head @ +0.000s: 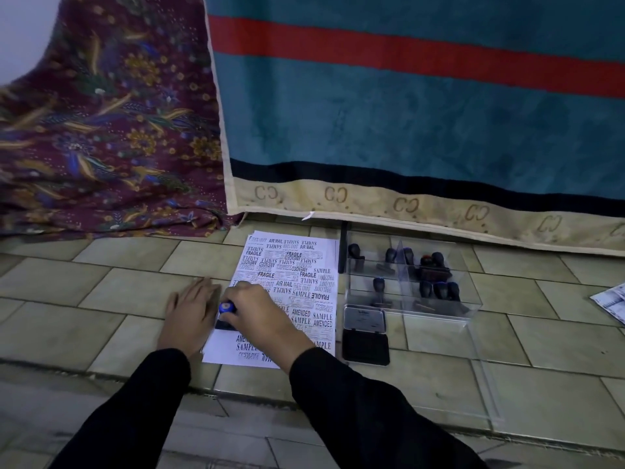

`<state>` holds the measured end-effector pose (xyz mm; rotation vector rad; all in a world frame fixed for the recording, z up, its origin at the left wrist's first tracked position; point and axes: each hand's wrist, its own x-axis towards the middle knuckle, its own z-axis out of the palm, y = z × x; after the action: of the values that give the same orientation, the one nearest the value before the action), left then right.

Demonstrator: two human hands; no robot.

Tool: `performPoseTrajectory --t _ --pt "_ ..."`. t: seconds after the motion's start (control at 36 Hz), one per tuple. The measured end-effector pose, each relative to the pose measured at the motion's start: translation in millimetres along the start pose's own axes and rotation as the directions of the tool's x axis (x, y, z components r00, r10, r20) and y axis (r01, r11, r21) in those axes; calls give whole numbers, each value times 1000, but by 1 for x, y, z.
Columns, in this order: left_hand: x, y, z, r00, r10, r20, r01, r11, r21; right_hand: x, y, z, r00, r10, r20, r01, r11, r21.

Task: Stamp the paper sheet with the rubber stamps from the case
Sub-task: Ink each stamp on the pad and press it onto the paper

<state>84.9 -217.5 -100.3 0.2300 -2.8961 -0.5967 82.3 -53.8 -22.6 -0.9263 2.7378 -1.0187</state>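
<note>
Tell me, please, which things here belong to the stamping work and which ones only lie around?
In use: paper sheet, crowded with prints; blue-topped rubber stamp, gripped by the right hand; left hand, flat at the sheet's edge; open ink pad; clear case with spare stamps.
Lying about: teal blanket with a red stripe; floral cloth; printed paper at the far right.

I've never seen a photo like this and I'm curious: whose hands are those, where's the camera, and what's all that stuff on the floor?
No robot here, just a person. The camera sits on their head, looking down. The right hand curls its fingers round a blue-topped stamp, set on the paper sheet, already full of printed words. The left hand lies flat at the paper's edge. Beside the sheet are an open ink pad and a clear case with more stamps, all on a tiled floor.
</note>
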Motion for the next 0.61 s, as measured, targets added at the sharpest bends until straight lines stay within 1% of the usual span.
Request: performPoseTrajectory --t 0.14,0.36,0.47,0.56,0.61 --pt "-1 0 0 1000 11 -8 -11 1000 -10 0 -2 4 999 -37 19 37 999 -26" --pt "0 -3 2 999 33 -3 -33 999 -13 -3 -10 8 992 -125 16 126 979 -159" --pt "-1 -2 1 1000 20 -5 -21 1000 -15 -1 -11 5 996 -92 2 92 990 -111" --pt "-1 -2 0 999 31 14 -31 999 -15 -3 -11 9 993 -120 11 120 985 -120" --pt "-1 -2 0 999 36 23 -36 999 -13 -6 -8 13 991 -136 -9 134 985 -104"
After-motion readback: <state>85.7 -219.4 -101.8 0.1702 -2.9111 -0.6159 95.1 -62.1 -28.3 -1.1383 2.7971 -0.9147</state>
